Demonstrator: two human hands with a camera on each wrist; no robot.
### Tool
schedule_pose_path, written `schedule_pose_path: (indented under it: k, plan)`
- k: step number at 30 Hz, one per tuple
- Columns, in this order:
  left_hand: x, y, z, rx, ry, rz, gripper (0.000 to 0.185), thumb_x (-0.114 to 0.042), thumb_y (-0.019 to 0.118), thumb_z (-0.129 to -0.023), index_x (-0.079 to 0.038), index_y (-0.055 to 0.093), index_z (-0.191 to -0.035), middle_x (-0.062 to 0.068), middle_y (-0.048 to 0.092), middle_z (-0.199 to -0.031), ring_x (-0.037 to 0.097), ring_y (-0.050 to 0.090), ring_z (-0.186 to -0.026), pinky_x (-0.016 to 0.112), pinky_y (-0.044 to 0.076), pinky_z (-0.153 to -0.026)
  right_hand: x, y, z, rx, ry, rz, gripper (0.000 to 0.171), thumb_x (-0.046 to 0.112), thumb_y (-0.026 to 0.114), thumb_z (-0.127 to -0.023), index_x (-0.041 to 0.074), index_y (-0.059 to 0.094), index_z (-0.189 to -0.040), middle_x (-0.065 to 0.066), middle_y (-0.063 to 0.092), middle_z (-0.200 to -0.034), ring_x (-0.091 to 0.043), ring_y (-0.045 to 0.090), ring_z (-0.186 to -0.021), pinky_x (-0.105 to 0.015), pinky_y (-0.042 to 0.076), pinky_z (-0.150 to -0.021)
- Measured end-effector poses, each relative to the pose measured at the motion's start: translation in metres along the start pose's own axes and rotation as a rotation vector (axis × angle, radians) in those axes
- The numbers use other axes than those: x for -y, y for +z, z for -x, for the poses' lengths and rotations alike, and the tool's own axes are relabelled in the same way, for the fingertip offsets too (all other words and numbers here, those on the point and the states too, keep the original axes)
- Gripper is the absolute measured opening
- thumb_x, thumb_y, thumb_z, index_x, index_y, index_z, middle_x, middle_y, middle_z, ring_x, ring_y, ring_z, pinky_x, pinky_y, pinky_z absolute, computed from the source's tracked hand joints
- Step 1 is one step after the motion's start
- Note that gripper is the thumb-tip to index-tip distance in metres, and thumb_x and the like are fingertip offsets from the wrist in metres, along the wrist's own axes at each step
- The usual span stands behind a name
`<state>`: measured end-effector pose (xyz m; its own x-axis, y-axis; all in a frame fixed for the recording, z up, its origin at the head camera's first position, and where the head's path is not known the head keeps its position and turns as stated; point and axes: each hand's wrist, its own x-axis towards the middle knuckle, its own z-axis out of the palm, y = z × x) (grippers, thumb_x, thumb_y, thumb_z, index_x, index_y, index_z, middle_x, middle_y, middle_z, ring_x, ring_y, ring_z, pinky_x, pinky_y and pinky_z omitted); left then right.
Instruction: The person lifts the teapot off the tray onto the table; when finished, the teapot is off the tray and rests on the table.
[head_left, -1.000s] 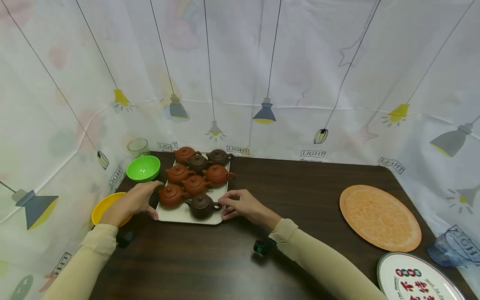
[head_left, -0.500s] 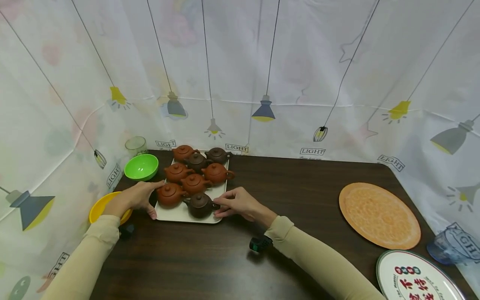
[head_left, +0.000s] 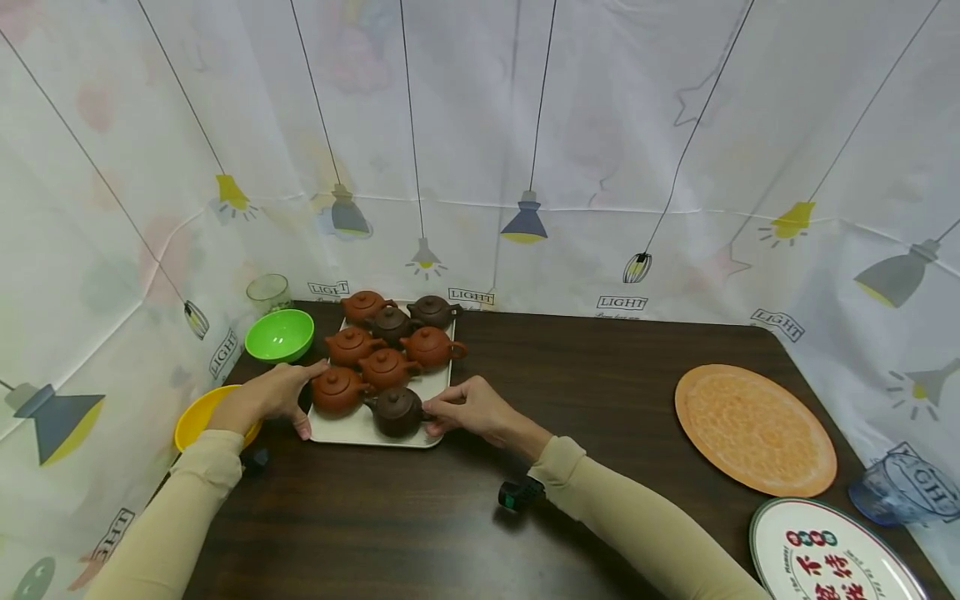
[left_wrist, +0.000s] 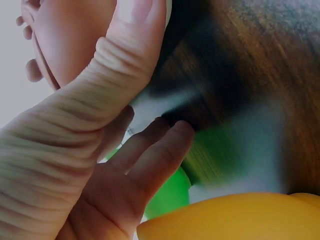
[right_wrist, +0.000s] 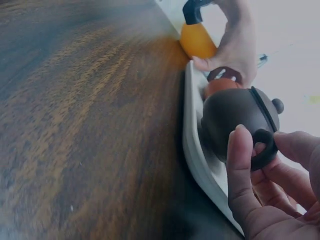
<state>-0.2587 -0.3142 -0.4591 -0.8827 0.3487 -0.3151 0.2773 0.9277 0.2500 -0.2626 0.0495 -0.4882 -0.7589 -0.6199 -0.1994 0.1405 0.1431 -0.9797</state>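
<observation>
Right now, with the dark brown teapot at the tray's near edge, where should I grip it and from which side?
Probably by its loop handle, coming from the right. The dark brown teapot sits upright on the tray with the handle turned toward the right hand, whose thumb and fingers already pinch that loop. Its spout side is crowded by an orange teapot.

Head overview; wrist close-ups, tray shared
</observation>
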Motion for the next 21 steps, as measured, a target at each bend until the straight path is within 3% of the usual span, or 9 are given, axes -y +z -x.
schedule_pose_path:
  k: [4, 9, 13, 17, 20, 21]
  plan:
    - [-0.002, 0.001, -0.001, 0.001, -0.017, 0.015, 0.128, -0.032, 0.103, -0.063, 0.006, 0.033, -0.164, 0.036, 0.049, -0.157, 0.029, 0.062, -0.105, 0.056, 0.054, -0.107, 0.008, -0.011, 0.007, -0.016, -0.068, 0.033, 0.028, 0.014, 0.070, -0.105, -0.008, 0.077, -0.121, -0.034, 0.076, -0.113, -0.015, 0.080, -0.080, -0.043, 0.065, -0.091]
    - [-0.001, 0.001, 0.000, -0.020, -0.002, -0.009, 0.126, -0.032, 0.103, -0.063, 0.005, 0.035, -0.163, 0.036, 0.056, -0.151, 0.026, 0.060, -0.095, 0.053, 0.057, -0.102, 0.027, -0.043, 0.016, -0.107, -0.132, 0.014, 0.031, 0.016, 0.069, -0.106, -0.009, 0.075, -0.123, -0.040, 0.070, -0.122, -0.018, 0.079, -0.084, -0.052, 0.062, -0.096]
    - [0.001, 0.000, 0.000, -0.029, 0.006, -0.006, 0.125, -0.033, 0.102, -0.064, 0.004, 0.036, -0.164, 0.033, 0.066, -0.138, 0.023, 0.056, -0.085, 0.045, 0.057, -0.092, 0.036, -0.077, 0.018, -0.266, -0.156, -0.020, 0.034, 0.020, 0.071, -0.105, -0.008, 0.075, -0.124, -0.033, 0.074, -0.119, -0.019, 0.079, -0.086, -0.043, 0.063, -0.097]
    - [0.001, -0.001, 0.000, -0.017, -0.005, 0.003, 0.126, -0.032, 0.102, -0.065, 0.003, 0.034, -0.165, 0.021, 0.073, -0.113, 0.021, 0.052, -0.078, 0.039, 0.053, -0.086, 0.033, -0.107, 0.012, -0.437, -0.155, -0.044, 0.039, 0.023, 0.069, -0.106, -0.008, 0.072, -0.129, -0.019, 0.078, -0.114, -0.013, 0.080, -0.084, -0.033, 0.063, -0.096]
    - [0.001, 0.000, -0.001, -0.007, -0.011, -0.005, 0.127, -0.033, 0.102, -0.065, 0.004, 0.034, -0.165, 0.024, 0.073, -0.116, 0.022, 0.053, -0.079, 0.041, 0.054, -0.087, 0.024, -0.122, 0.005, -0.524, -0.116, -0.060, 0.043, 0.025, 0.067, -0.107, -0.009, 0.070, -0.133, -0.012, 0.077, -0.115, -0.009, 0.079, -0.084, -0.033, 0.061, -0.099]
    - [0.001, 0.000, 0.000, -0.005, -0.016, -0.006, 0.127, -0.033, 0.103, -0.064, 0.004, 0.034, -0.165, 0.027, 0.072, -0.123, 0.022, 0.054, -0.082, 0.042, 0.056, -0.090, 0.021, -0.125, 0.002, -0.545, -0.096, -0.061, 0.044, 0.026, 0.067, -0.107, -0.008, 0.069, -0.135, -0.012, 0.076, -0.115, -0.008, 0.079, -0.084, -0.034, 0.060, -0.102]
